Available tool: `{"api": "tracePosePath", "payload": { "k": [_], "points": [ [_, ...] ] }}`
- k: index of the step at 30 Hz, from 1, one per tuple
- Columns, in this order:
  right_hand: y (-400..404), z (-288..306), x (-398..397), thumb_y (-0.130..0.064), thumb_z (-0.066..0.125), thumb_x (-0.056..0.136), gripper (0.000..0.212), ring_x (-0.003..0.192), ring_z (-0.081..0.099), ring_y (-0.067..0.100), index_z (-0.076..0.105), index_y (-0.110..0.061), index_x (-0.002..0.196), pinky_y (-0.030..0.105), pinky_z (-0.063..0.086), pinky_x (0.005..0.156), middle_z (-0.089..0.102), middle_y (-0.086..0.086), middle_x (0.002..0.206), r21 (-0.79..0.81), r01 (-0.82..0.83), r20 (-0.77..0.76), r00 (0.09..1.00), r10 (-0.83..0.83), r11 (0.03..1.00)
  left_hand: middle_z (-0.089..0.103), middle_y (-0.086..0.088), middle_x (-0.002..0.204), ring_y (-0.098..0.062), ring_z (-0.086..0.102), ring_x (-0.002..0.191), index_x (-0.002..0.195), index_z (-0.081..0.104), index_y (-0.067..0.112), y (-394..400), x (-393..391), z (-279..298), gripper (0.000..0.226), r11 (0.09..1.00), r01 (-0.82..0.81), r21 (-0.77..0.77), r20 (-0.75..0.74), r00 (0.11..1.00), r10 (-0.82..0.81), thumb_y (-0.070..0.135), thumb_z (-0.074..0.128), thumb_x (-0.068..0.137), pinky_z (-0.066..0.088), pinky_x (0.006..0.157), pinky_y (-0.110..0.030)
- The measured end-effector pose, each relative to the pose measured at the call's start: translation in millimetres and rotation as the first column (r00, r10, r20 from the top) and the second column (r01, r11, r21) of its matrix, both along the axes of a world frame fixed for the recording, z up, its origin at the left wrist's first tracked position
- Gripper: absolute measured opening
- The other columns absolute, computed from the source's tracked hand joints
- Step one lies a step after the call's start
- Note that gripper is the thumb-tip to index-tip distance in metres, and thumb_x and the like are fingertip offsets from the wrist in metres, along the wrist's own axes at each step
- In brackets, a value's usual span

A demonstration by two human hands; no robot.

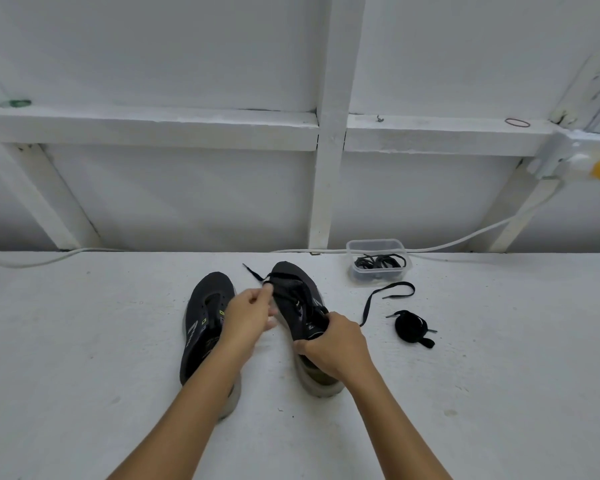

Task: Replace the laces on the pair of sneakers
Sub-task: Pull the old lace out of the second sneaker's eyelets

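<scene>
In the head view, the left hand [248, 315] has its thumb and first finger closed together in a pinch on a flat black lace [257, 274] at the front eyelets of the right sneaker [298, 299], and the other fingers are loosely curled below it. The free end of this lace points up and to the left, past the toe. The right hand [333, 344] grips the same sneaker around the collar and heel, with the fingers curled over the opening and the thumb on the inner side. This sneaker is dark knitted fabric with a thick pale sole, and it stands with its toe away from the person. The left sneaker [205, 323], of the same kind with small yellow-green marks, lies just beside it under the left forearm, with no lace in its eyelets. Right of the shoes a loose black lace [387, 296] lies in a long curve on the white, slightly rough tabletop [84, 341], and near it there is a lace rolled in a small bundle [411, 327]. Behind them, close to the far edge, a clear plastic box [378, 259] with round corners holds more dark laces. A white cable [482, 233] runs along the back edge under a white painted frame [329, 133]. The tabletop left of the shoes and in front of them is wide and bare.
</scene>
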State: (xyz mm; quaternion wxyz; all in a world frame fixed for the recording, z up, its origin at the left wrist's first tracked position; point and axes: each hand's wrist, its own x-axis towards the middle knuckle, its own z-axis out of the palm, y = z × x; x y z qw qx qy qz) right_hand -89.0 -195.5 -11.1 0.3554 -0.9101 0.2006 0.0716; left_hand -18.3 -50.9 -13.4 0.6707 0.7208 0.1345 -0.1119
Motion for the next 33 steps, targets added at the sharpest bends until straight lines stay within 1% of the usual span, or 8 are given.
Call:
{"api": "tracePosePath", "payload": {
  "k": [5, 8, 12, 18, 21, 25, 29, 33],
  "points": [
    [0.2, -1.6, 0.3, -0.048, 0.075, 0.071, 0.036, 0.081, 0.058, 0.014, 0.053, -0.030, 0.094, 0.022, 0.041, 0.060, 0.060, -0.013, 0.086, -0.016, -0.008, 0.023, 1.000, 0.008, 1.000, 0.076, 0.003, 0.099, -0.016, 0.071, 0.097, 0.104, 0.075, 0.022, -8.1, -16.3, -7.6, 0.020, 0.938, 0.332, 0.098, -0.044, 0.943, -0.329, 0.037, 0.072, 0.090, 0.058, 0.084, -0.035],
    [-1.0, -2.8, 0.0, -0.050, 0.076, 0.069, 0.053, 0.096, 0.063, 0.020, 0.059, -0.022, 0.111, 0.027, 0.045, 0.072, 0.066, -0.004, 0.104, -0.008, 0.022, 0.002, 1.000, -0.022, 1.000, 0.073, -0.002, 0.084, -0.021, 0.070, 0.089, 0.090, 0.072, 0.016, -13.3, -11.4, -2.2, 0.014, 0.988, 0.058, 0.146, 0.121, 0.990, -0.076, 0.029, 0.066, 0.094, 0.055, 0.084, -0.041],
    [-0.3, -3.5, -0.4, -0.050, 0.076, 0.069, 0.053, 0.088, 0.060, 0.018, 0.058, -0.023, 0.110, 0.026, 0.045, 0.069, 0.062, -0.006, 0.099, 0.014, 0.040, 0.009, 0.999, -0.040, 0.999, 0.069, 0.000, 0.089, -0.009, 0.065, 0.077, 0.096, 0.063, 0.017, -10.2, -3.7, 5.0, 0.020, 0.944, -0.324, -0.070, 0.123, 0.936, 0.330, 0.034, 0.055, 0.101, 0.054, 0.070, -0.033],
    [1.3, -4.0, -1.0, -0.050, 0.074, 0.071, 0.040, 0.082, 0.057, 0.016, 0.054, -0.028, 0.097, 0.026, 0.041, 0.065, 0.061, -0.011, 0.088, -0.017, 0.029, 0.042, 0.999, -0.028, 0.999, 0.073, -0.009, 0.093, -0.020, 0.067, 0.086, 0.083, 0.073, 0.017, -13.3, -22.8, -11.7, 0.025, 0.962, 0.258, 0.090, -0.033, 0.966, -0.256, 0.040, 0.068, 0.092, 0.056, 0.082, -0.039],
    [-0.3, -2.9, -1.6, -0.051, 0.075, 0.070, 0.045, 0.082, 0.058, 0.015, 0.057, -0.027, 0.103, 0.022, 0.038, 0.059, 0.063, -0.009, 0.092, 0.003, 0.040, 0.035, 0.999, -0.040, 0.999, 0.071, 0.000, 0.075, -0.022, 0.063, 0.075, 0.076, 0.070, 0.018, -16.6, -21.6, -12.9, 0.022, 0.989, 0.029, 0.146, 0.140, 0.989, -0.050, 0.031, 0.067, 0.093, 0.053, 0.074, -0.037],
    [-1.0, -4.8, -2.8, -0.052, 0.076, 0.069, 0.049, 0.086, 0.062, 0.017, 0.058, -0.025, 0.107, 0.023, 0.042, 0.062, 0.065, -0.008, 0.097, 0.019, 0.047, 0.025, 0.999, -0.048, 0.999, 0.067, 0.007, 0.075, -0.007, 0.062, 0.068, 0.082, 0.059, 0.023, -15.8, -8.4, 2.5, 0.020, 0.913, -0.396, -0.095, 0.173, 0.897, 0.407, 0.031, 0.057, 0.100, 0.053, 0.070, -0.035],
    [0.7, -5.8, -1.9, -0.050, 0.075, 0.071, 0.049, 0.087, 0.061, 0.018, 0.058, -0.024, 0.109, 0.025, 0.042, 0.067, 0.066, -0.006, 0.100, -0.001, 0.054, 0.042, 0.998, -0.053, 0.999, 0.067, 0.006, 0.081, -0.009, 0.060, 0.072, 0.089, 0.068, 0.015, -12.9, -12.9, 7.4, 0.030, 0.999, -0.038, -0.037, 0.009, 0.999, 0.038, 0.041, 0.058, 0.099, 0.052, 0.071, -0.030],
    [1.6, -5.3, -1.4, -0.050, 0.073, 0.072, 0.039, 0.079, 0.056, 0.015, 0.055, -0.027, 0.099, 0.019, 0.035, 0.056, 0.062, -0.011, 0.087, -0.006, 0.050, 0.060, 0.997, -0.050, 0.999, 0.074, 0.007, 0.099, -0.011, 0.067, 0.091, 0.102, 0.075, 0.022, -14.3, -25.5, -1.8, 0.020, 0.949, 0.277, 0.152, -0.014, 0.960, -0.278, 0.037, 0.072, 0.090, 0.054, 0.079, -0.030]
  ]
}}
